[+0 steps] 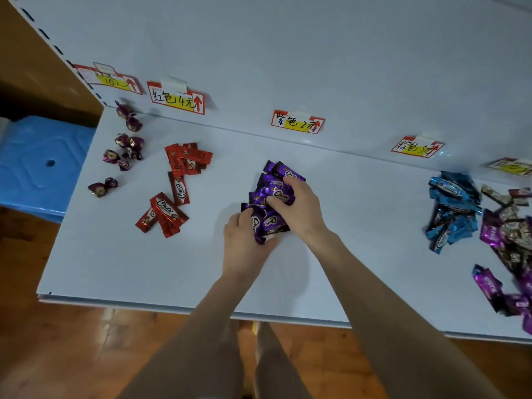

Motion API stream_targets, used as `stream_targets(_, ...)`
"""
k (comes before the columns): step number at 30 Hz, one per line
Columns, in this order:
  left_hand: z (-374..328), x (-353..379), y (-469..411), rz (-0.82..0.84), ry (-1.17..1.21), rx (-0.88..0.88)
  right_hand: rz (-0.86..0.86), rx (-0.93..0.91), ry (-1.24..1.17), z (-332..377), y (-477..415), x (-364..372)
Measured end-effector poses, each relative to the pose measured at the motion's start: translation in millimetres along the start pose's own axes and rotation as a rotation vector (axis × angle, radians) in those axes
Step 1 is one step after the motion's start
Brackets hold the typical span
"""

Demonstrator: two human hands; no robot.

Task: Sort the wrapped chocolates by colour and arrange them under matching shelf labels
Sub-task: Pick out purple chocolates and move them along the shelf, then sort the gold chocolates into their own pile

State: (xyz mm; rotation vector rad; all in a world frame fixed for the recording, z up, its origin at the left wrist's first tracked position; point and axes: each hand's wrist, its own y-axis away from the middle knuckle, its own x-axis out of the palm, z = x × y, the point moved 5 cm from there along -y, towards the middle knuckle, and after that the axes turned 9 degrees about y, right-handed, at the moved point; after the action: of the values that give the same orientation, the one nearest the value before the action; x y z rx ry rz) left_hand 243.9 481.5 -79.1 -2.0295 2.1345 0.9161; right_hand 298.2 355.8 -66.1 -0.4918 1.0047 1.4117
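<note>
Two bare hands meet mid-shelf, seen from above via head cam. The shelf [144, 269] is pale blue-white, w/ a matching back panel [288, 53] carrying handwritten price labels, each w/ a red arrow.

Both hands work one pile of purple Choco bars [280, 194]. The pile lies at the shelf's centre, directly in front of the purple label [298, 122] but apart from it. The left hand [244, 237] is at the pile's near end, fingers curled round a couple of bars, gripping them. The right hand [299, 208] sits just beyond, fingers bent over a bar in the middle of the pile, grasping it. The pile's far end pokes out past the right hand toward the label.

Left of the hands, well apart: red Choco bars [178, 182] in a loose scatter, some overlapping, in front of the red label [177, 100]. Further left, near the shelf's end: round twist-wrapped sweets [126, 148] in dark purple & gold foil, spread below a label reading 10 [112, 80].

Right of the hands, well apart: a heap of blue bars [452, 208] in front of a fourth label [417, 147], writing too blurred to read. At the far right edge, a mixed heap [509, 226] of violet & pale wrappers, partly cut off, w/ a fifth label [512, 167] behind it, also cut off.

A blue plastic stool [40, 162] stands beside the shelf's left end, on a wooden floor [57, 341].
</note>
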Motion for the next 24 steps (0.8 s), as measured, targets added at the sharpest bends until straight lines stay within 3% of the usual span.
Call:
stream_targets(7, -28, 0, 9, 0.043, -0.315, 0.176, -0.035, 0.01, -0.056, -23, 36, -42)
stream_targets(11, -58, 7, 26, 0.167, -0.286, 0.331, -0.107, 0.062, -0.086, -55, 80, -80)
stream_targets(15, -97, 24, 52, 0.18, -0.208, 0.429, -0.281, 0.175, -0.209, -87, 127, -124)
stream_targets(24, -180, 129, 126, 0.359, -0.252, 0.644, -0.486, 0.283, -0.269, -182, 209, -214)
